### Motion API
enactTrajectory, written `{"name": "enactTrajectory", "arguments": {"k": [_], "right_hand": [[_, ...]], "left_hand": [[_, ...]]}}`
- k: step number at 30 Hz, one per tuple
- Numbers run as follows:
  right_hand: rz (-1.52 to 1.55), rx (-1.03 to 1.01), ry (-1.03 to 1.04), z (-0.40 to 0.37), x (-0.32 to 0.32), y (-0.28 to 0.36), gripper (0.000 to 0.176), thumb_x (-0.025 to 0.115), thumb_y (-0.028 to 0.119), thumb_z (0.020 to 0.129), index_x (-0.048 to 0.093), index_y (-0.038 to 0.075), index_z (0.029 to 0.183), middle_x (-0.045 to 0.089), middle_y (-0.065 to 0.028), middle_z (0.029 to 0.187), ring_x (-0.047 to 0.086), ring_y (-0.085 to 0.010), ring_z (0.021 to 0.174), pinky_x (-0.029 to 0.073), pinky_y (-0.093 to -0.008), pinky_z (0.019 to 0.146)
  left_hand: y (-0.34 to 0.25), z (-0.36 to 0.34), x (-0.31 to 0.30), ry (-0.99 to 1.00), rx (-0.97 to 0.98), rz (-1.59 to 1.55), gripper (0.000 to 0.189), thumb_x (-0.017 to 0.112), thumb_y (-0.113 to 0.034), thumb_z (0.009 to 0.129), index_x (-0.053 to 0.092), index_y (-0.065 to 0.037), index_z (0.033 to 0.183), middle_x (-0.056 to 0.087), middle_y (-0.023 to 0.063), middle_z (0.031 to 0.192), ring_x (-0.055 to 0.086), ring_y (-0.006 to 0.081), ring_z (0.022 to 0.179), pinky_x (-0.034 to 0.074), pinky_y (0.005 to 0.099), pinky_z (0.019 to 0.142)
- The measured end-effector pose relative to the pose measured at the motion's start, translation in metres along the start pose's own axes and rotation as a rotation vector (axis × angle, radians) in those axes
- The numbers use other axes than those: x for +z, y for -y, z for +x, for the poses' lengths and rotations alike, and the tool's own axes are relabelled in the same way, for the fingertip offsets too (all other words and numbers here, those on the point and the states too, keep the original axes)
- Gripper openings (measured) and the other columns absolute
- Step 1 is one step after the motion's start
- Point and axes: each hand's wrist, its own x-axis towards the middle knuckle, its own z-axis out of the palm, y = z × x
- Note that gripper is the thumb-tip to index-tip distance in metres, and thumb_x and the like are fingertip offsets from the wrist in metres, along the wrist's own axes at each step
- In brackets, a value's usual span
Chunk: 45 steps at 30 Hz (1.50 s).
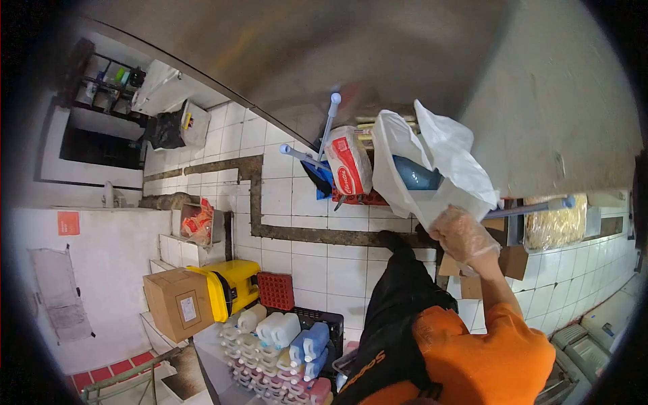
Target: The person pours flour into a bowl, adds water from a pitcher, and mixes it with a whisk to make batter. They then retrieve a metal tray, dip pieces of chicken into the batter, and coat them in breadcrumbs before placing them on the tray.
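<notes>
My right hand [464, 235], in a clear plastic glove, is closed around the lower edge of a white plastic bag [466, 179]. The bag gapes at its upper side and a smooth blue rounded thing [416, 174] shows inside; its kind I cannot make out. Left of the bag stands a white package with a red label [347, 167], close to it but not in my hand. My left hand does not show.
A broad steel surface [304, 54] fills the top, with pale blue legs [329, 120] sticking out near the bag. Plastic jugs [278, 331], a red crate [275, 291], a yellow bin [236, 283] and a cardboard box [177, 305] stand lower left. A wrapped bundle [555, 223] lies at right.
</notes>
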Motion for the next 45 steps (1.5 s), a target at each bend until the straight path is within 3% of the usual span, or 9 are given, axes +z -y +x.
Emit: {"name": "enactTrajectory", "arguments": {"k": [1,4,8,10,11,13,19,30,45], "right_hand": [[0.202,0.021,0.042,0.003,-0.011,-0.001,0.027,0.058,0.005,0.082,0.067,0.003,0.108,0.067,-0.0194,0.104,0.062,-0.0384,0.097,0.05,-0.0433,0.09],[0.065,0.164,0.092,0.043,-0.038,-0.012,0.033,0.053,0.0,0.082,0.067,0.001,0.112,0.068,-0.0215,0.105,0.064,-0.0382,0.1,0.051,-0.0423,0.091],[0.248,0.181,0.09,0.14,0.042,-0.097,0.034,0.053,0.0,0.082,0.07,0.003,0.112,0.071,-0.0185,0.104,0.063,-0.0348,0.111,0.049,-0.0398,0.098],[-0.464,0.025,0.772,0.199,0.122,-0.152,0.034,0.057,0.004,0.083,0.069,0.005,0.115,0.069,-0.0164,0.113,0.062,-0.0332,0.115,0.048,-0.0388,0.101],[-0.476,0.012,0.78,0.202,0.166,-0.185,0.034,0.057,0.004,0.083,0.069,0.005,0.115,0.069,-0.0164,0.113,0.062,-0.0332,0.115,0.048,-0.0388,0.101],[-0.329,0.265,0.759,0.215,0.223,-0.241,0.035,0.063,0.013,0.084,0.067,0.007,0.118,0.067,-0.0158,0.118,0.061,-0.0339,0.113,0.05,-0.0388,0.098],[-0.396,0.571,0.38,0.295,0.287,-0.255,0.035,0.063,0.013,0.083,0.067,0.007,0.118,0.067,-0.0161,0.118,0.062,-0.0339,0.113,0.05,-0.039,0.098],[-0.472,0.519,0.375,0.348,0.353,-0.284,0.035,0.064,0.014,0.083,0.067,0.007,0.117,0.066,-0.0166,0.118,0.062,-0.0341,0.111,0.05,-0.0393,0.097],[-0.531,0.422,0.432,0.336,0.34,-0.318,0.035,0.064,0.016,0.083,0.066,0.007,0.117,0.066,-0.0173,0.118,0.062,-0.0343,0.11,0.05,-0.0398,0.096]], "left_hand": [[-0.006,0.004,-0.009,0.006,0.003,0.004,0.067,0.071,-0.022,0.077,0.042,-0.005,0.135,0.066,0.0212,0.114,0.065,0.0387,0.106,0.051,0.0502,0.091],[-0.017,0.012,-0.032,0.013,0.007,0.012,0.066,0.071,-0.022,0.077,0.042,-0.005,0.134,0.066,0.0211,0.114,0.065,0.0387,0.106,0.051,0.0502,0.091],[-0.017,0.014,-0.046,0.021,-0.019,-0.001,0.065,0.071,-0.022,0.077,0.043,-0.005,0.134,0.066,0.021,0.114,0.065,0.0386,0.106,0.051,0.0503,0.091],[-0.013,0.01,-0.047,0.033,-0.053,-0.009,0.065,0.07,-0.022,0.077,0.043,-0.005,0.133,0.066,0.0209,0.114,0.065,0.0385,0.106,0.051,0.0503,0.091],[-0.011,0.009,-0.047,0.035,-0.07,-0.012,0.064,0.07,-0.022,0.077,0.044,-0.005,0.133,0.066,0.0209,0.114,0.065,0.0385,0.106,0.051,0.0503,0.092],[-0.009,0.006,-0.044,0.049,-0.112,-0.013,0.064,0.07,-0.022,0.077,0.044,-0.005,0.133,0.066,0.0208,0.114,0.065,0.0384,0.106,0.051,0.0503,0.092],[0.012,-0.035,-0.034,0.098,-0.333,-0.011,0.063,0.07,-0.022,0.077,0.045,-0.005,0.132,0.066,0.0207,0.114,0.065,0.0383,0.107,0.051,0.0504,0.092],[0.037,-0.15,0.027,0.223,-0.695,-0.025,0.06,0.07,-0.023,0.078,0.047,-0.006,0.13,0.066,0.0203,0.114,0.065,0.038,0.107,0.051,0.0505,0.092],[0.021,-0.276,0.123,0.407,-0.957,-0.165,0.057,0.07,-0.023,0.078,0.049,-0.006,0.128,0.066,0.0199,0.114,0.065,0.0376,0.108,0.051,0.0506,0.092]]}}
